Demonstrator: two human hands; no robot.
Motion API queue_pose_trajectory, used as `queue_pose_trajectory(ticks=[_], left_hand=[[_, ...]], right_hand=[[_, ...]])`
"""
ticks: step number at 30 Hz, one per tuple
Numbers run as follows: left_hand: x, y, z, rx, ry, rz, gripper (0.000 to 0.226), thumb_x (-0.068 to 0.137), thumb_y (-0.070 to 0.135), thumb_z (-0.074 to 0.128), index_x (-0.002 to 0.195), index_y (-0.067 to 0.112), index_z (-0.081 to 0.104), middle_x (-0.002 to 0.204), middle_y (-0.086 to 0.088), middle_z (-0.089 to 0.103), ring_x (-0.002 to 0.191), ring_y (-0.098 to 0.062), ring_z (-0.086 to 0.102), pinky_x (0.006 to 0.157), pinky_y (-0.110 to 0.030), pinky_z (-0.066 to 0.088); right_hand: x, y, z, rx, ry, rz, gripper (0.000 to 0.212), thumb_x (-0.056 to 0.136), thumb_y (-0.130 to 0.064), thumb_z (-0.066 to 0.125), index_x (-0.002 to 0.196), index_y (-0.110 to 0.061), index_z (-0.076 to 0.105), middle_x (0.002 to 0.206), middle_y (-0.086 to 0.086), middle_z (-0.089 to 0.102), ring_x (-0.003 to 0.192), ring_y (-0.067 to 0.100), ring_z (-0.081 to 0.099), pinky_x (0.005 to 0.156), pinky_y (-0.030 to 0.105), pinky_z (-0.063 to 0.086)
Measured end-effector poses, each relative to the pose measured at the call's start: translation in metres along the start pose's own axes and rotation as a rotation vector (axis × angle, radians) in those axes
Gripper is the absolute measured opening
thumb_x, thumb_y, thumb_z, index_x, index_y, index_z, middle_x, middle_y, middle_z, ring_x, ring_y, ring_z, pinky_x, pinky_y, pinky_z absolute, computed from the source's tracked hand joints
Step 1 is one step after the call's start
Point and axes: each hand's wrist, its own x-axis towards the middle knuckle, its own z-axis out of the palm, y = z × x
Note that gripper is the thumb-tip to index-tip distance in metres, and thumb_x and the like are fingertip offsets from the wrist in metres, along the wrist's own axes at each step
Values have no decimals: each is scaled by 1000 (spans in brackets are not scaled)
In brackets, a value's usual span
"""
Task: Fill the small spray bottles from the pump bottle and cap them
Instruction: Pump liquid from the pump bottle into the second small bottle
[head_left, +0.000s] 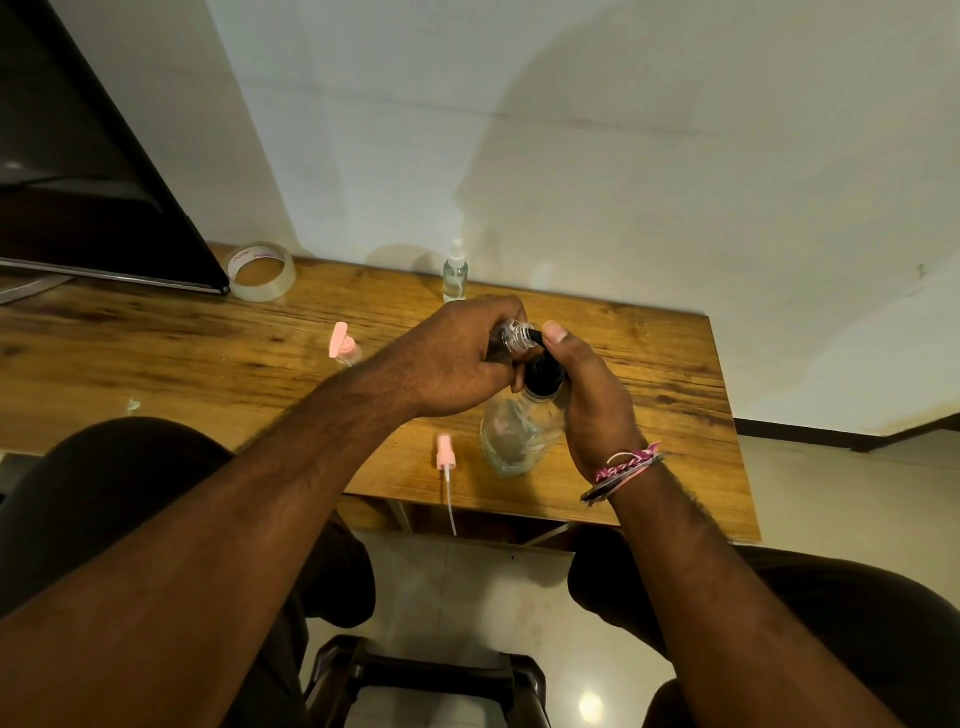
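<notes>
Left grip (457, 353) curled around small spray bottle (514, 335), held tilted above bench (208, 353), neck at black pump head of pump bottle (514, 436). Right grip (582, 384) wrapped on that pump head.

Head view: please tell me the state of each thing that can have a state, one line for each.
Small spray bottle: uncapped, tilted, held in left hand, neck at the pump spout.
Pump bottle: upright on the table, right hand on its black pump head.
Pink spray cap: off, lying on the table, tube over the edge.
Pink-capped bottle: capped.
Clear spray bottle: capped, upright.
</notes>
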Motion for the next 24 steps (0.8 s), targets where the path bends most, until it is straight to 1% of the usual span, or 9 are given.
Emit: queue_pose_trajectory(ticks=[3, 7, 9, 11, 15, 18, 20, 21, 24], left_hand=[[-1, -1, 0, 8, 4, -6, 29, 83, 4, 75, 88, 30, 63, 90, 7, 71, 88, -13, 69, 77, -44, 60], [-1, -3, -1, 15, 3, -10, 31, 84, 2, 73, 88, 30, 62, 91, 6, 71, 88, -13, 68, 76, -42, 59], [-1, -3, -1, 20, 3, -12, 31, 84, 2, 73, 89, 30, 62, 92, 8, 71, 90, -11, 68, 79, -42, 60], [-1, -3, -1, 29, 3, -16, 31, 84, 1, 73, 89, 30, 62, 93, 8, 71, 91, -11, 68, 80, -43, 60], [-1, -4, -2, 33, 12, -21, 32, 83, 1, 73, 87, 31, 62, 93, 7, 71, 90, -12, 69, 81, -49, 60], [-1, -3, -1, 24, 4, -24, 29, 82, 2, 74, 87, 29, 63, 92, 6, 71, 90, -15, 69, 80, -50, 60], [-1, -1, -1, 2, 1, -30, 28, 82, 2, 75, 89, 27, 64, 92, 5, 71, 89, -14, 69, 79, -48, 60], [0, 0, -1, -7, 4, -30, 28, 82, 2, 76, 89, 25, 64, 92, 5, 71, 89, -14, 69, 79, -47, 60], [1, 0, -1, -12, 10, -26, 26, 81, 3, 77, 90, 24, 65, 93, 5, 71, 89, -15, 69, 79, -48, 60]], right_hand=[[1, 0, 0, -1, -2, -18, 54, 89, -59, 55, 77, -8, 69, 75, 8, 65, 79, 21, 60, 89, 44, 45], [0, -1, 1, -20, 0, -31, 58, 89, -59, 55, 73, -4, 67, 76, 8, 65, 80, 20, 61, 89, 43, 45], [0, -1, 1, -49, 4, -39, 66, 89, -61, 53, 78, 4, 66, 77, 8, 66, 82, 20, 62, 90, 43, 46], [1, -3, 1, -74, 1, -45, 69, 91, -60, 52, 82, 6, 66, 78, 7, 67, 81, 19, 62, 89, 42, 46], [1, -5, 1, -108, 4, -55, 63, 99, -49, 48, 79, 8, 67, 76, 6, 68, 78, 13, 63, 82, 30, 46], [-1, -3, 2, -86, 12, -57, 62, 98, -45, 47, 79, 11, 66, 75, 7, 67, 75, 10, 62, 76, 16, 47], [-2, -4, 3, -62, 27, -34, 61, 96, -47, 48, 79, 9, 66, 75, 4, 67, 75, 6, 63, 76, 14, 48], [-2, -5, 3, -59, 31, -21, 59, 95, -49, 49, 77, 4, 68, 75, 1, 69, 76, 5, 64, 78, 17, 48], [-2, -5, 2, -68, 22, -5, 53, 90, -64, 52, 69, -20, 72, 78, -4, 73, 82, 5, 66, 88, 32, 47]])
